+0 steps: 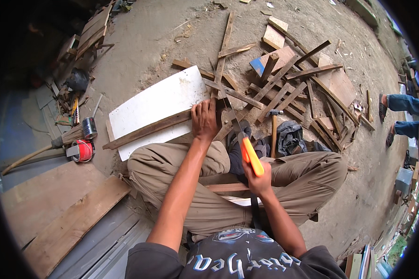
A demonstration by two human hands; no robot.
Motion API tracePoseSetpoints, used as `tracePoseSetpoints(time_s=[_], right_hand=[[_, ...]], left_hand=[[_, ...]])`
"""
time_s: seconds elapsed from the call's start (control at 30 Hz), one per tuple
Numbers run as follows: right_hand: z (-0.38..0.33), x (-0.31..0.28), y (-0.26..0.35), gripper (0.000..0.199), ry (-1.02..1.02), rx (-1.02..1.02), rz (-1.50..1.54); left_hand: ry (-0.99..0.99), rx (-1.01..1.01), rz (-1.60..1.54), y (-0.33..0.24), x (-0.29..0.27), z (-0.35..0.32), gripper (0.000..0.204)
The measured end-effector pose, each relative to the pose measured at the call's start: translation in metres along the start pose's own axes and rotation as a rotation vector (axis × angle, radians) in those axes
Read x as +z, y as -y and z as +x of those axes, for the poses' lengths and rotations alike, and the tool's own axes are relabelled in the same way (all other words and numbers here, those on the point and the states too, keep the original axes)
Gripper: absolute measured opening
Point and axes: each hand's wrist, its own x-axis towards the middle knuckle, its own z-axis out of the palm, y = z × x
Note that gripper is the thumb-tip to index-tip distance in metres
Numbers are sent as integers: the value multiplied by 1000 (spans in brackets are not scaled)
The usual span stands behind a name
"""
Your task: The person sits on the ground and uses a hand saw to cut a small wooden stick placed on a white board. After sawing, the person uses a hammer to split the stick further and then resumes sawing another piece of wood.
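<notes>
My right hand (259,180) is closed round the orange handle of a handsaw (250,157). The saw's thin blade points away from me and slants up to the left, close beside my left hand. My left hand (205,122) grips a brown wooden strip (149,129) near its right end, fingers curled over the top. That strip lies slantwise across a white board (160,100) to the left of my hands. Whether the blade's teeth touch the strip is hard to tell. I sit with crossed legs, and a pale wood piece (228,187) lies between them.
Ahead to the right lies a heap of wood strips (284,88). A hammer (274,132) and a black plastic bag (291,135) are by my right knee. To the left are a broom (70,137), a can (89,128) and red cord (83,151). Another person's legs (405,104) stand far right.
</notes>
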Motion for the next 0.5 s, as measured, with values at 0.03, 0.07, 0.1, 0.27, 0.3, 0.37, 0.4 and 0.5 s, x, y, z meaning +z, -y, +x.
tracePoseSetpoints(time_s=[0.03,0.07,0.1,0.27,0.3,0.37,0.4,0.5], right_hand=[[26,5,0,16,-33,-61,-27],[47,13,-8,15,-41,77,106],[57,20,-5,15,-70,27,124],[-5,-3,-15,11,7,11,-36],[-26,-13,-17,10,14,-81,-39],[-41,-23,-6,9,12,-64,-25],[-37,-23,-1,8,-3,-80,-30],[28,-1,5,18,1,27,11]], left_hand=[[54,5,-12,-1,-4,3,48],[42,0,-22,-3,-4,5,48],[32,-10,-32,-5,-3,5,48],[32,4,-7,0,1,1,48],[34,5,8,0,1,2,48],[34,-9,22,-2,-1,5,48],[30,-21,19,0,-1,11,48],[29,-28,-8,-2,-2,8,48]])
